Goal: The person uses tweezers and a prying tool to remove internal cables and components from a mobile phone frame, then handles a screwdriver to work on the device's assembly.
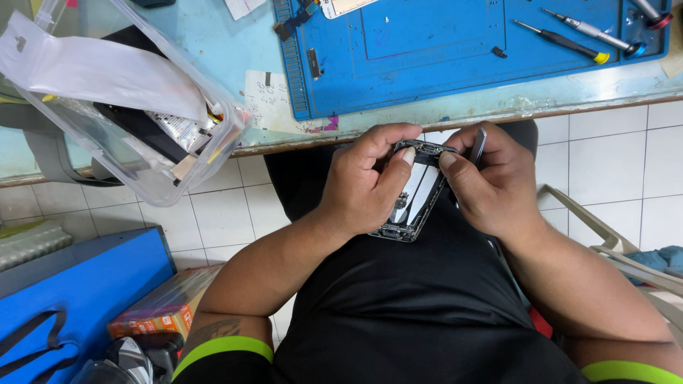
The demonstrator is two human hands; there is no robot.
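An opened phone body point(416, 195), dark-framed with pale metal parts inside, lies over my lap below the table edge. My left hand point(363, 181) wraps its left side, thumb pressing on the top end. My right hand point(491, 181) holds the right side, its thumb on the top edge too, and grips a slim grey metal tool point(477, 146) that stands up between the fingers. Both forearms come from black sleeves with green cuffs.
A blue work mat point(427, 50) lies on the glass-topped table with two screwdrivers point(569, 41) and small parts. A clear plastic box point(135, 107) of packets hangs over the table's left edge. A blue case point(64, 291) and an orange box point(167, 306) sit on the tiled floor.
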